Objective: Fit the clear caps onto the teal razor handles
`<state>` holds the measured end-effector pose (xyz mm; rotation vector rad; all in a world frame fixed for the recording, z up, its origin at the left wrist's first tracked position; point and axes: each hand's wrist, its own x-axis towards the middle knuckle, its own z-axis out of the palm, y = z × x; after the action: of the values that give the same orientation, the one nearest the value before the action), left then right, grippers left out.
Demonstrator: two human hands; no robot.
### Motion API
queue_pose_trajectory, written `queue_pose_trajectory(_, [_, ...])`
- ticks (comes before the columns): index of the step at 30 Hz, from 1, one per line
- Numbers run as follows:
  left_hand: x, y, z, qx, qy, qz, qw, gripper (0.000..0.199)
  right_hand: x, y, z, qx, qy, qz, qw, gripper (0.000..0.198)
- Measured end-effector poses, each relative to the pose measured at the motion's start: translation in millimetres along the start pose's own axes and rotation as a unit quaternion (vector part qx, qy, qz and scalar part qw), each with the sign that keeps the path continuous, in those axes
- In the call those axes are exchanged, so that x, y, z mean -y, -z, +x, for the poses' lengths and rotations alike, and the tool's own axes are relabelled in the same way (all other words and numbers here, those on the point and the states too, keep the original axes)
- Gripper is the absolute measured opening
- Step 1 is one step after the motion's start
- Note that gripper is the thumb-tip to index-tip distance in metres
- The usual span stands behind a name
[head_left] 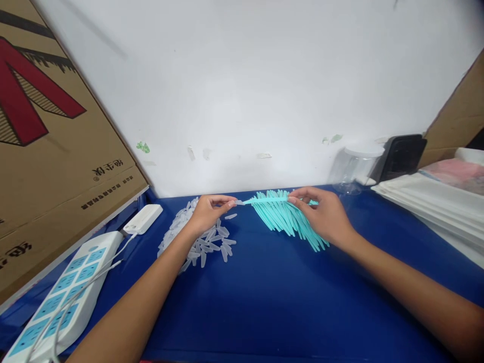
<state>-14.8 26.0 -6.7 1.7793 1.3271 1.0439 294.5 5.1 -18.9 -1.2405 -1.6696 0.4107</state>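
My left hand (212, 212) pinches a small translucent cap (239, 202) between thumb and fingertips. My right hand (321, 209) grips the far end of a thin teal stick (268, 199), which looks like an eyebrow razor. The stick is held level, and its narrow left tip meets the cap; how far it sits inside is too small to tell. Beneath the stick and my right hand, a pile of similar teal sticks (282, 217) lies on the blue table (242, 302). A heap of loose translucent caps (212, 242) spreads under and around my left hand.
On the left are a white power strip (94, 282) with cables, a white adapter (142, 219) and a large cardboard box (75, 151). A clear jar (355, 166), a black stand-like object (403, 155) and stacked white bags (427, 196) stand back right. A white wall (242, 91) closes the rear.
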Motion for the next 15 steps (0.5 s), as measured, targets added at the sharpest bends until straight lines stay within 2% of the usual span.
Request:
queue_pose_trajectory(7, [5,-4,1,-0.015,0.021,-0.090,0.996,0.043,4,-3,-3,0.039,0.005,0.022,0.999,0.037])
queue_pose_trajectory(15, [11,-6,3,-0.034,0.049,-0.157,0.986,0.041,1,-3,-2,0.010,0.004,0.044,0.999,0.035])
